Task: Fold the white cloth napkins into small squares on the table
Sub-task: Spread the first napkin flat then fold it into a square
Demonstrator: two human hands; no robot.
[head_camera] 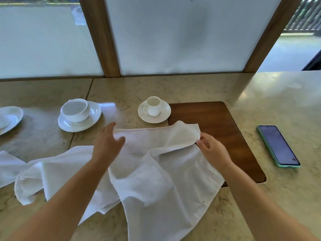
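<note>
Where hands (156, 145) meet: rumpled white napkin (161, 171).

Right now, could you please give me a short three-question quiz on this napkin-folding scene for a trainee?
1. True or false: the phone lies to the right of the wooden board.
2. How many cups on saucers stand beyond the napkin?
3. Which of the hands pinches the napkin's far right corner: (a) left hand, (b) right hand?

Key: 1 true; 2 two, the large cup and the small cup; 3 b.
</note>
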